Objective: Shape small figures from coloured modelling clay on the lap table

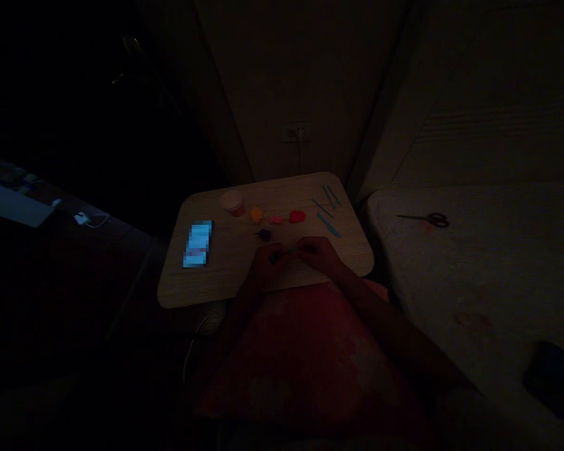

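Observation:
Both hands meet over the near edge of a small wooden table (230,263), in very dim light. My left hand (267,264) is closed, with a small dark lump (275,257) showing at its fingers. Close beside it, my right hand (323,254) is closed in a pinch; a thin greenish bit shows between the two hands, too dark to name. Just beyond lie a dark lump (264,234), a pink clay-like piece (276,220), a red clay-like lump (297,217) and an orange one (256,215).
A pale tub (232,203) stands at the table's back left, with a lit phone (198,244) in front of it. Several thin blue modelling tools (328,224) lie at the right. Scissors (430,218) rest on the pale surface beyond. A plugged socket (296,131) is on the wall.

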Tool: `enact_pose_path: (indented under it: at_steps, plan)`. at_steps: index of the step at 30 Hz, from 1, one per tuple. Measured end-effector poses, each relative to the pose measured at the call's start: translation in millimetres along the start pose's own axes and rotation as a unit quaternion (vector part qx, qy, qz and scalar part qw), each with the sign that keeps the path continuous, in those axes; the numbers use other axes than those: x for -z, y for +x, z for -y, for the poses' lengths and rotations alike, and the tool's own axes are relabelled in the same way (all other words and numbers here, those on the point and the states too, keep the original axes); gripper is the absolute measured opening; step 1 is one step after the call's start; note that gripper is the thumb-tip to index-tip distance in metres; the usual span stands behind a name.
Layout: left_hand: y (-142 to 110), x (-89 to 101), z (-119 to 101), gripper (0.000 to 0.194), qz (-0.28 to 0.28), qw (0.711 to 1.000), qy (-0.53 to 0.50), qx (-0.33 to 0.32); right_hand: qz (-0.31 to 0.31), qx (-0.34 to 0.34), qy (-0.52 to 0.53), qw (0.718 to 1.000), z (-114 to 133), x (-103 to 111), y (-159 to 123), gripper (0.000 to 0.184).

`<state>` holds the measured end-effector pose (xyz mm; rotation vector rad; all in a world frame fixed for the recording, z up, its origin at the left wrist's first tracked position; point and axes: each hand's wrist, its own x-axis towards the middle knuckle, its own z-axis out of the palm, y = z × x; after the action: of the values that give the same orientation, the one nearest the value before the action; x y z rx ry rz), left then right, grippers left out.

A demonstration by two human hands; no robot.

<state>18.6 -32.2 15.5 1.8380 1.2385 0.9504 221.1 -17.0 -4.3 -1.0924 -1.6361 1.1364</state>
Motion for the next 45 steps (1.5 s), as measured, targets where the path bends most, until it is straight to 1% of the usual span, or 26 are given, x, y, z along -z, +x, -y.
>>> enact_pose_path:
  at_steps: [7,10,13,18,21,24,29,36,41,45]
  plan:
    - [0,1.4,-2,0.021,0.0,1.0,-0.01,-0.01,-0.011,-0.008,-0.009,1.0,-2,3,-1,0.032]
    - [0,1.7,-2,0.021,0.003,1.0,-0.01,-0.012,-0.019,-0.019,-0.004,1.0,-2,2,-1,0.03]
    - [1,1.5,-1,0.02,-0.001,1.0,-0.012,-0.011,-0.019,-0.028,0.012,0.999,-2,2,0,0.028]
    - [0,0.4,-1,0.022,0.0,1.0,-0.008,-0.004,-0.015,-0.016,0.063,0.998,-5,0,2,0.028]
    - [0,-0.2,1,0.024,-0.011,1.0,-0.004,0.002,0.002,-0.016,0.082,0.997,-7,0,1,0.028]
    - [1,-0.7,3,0.022,-0.011,1.0,-0.006,-0.001,0.02,-0.016,0.061,0.998,-5,1,0,0.025]
    - [1,-1.5,4,0.024,-0.004,1.0,-0.002,-0.02,0.008,-0.003,0.028,1.0,-2,1,0,0.021]
    - [-1,0.2,-2,0.022,0.026,0.999,0.0,-0.019,-0.01,-0.021,0.057,0.998,0,1,-2,0.026]
    - [0,0.8,-4,0.022,0.022,1.0,-0.007,-0.017,-0.016,-0.026,0.051,0.998,2,3,-1,0.029]
    - [-1,0.3,-2,0.021,-0.002,1.0,-0.011,-0.015,-0.005,-0.008,0.036,0.999,4,5,1,0.028]
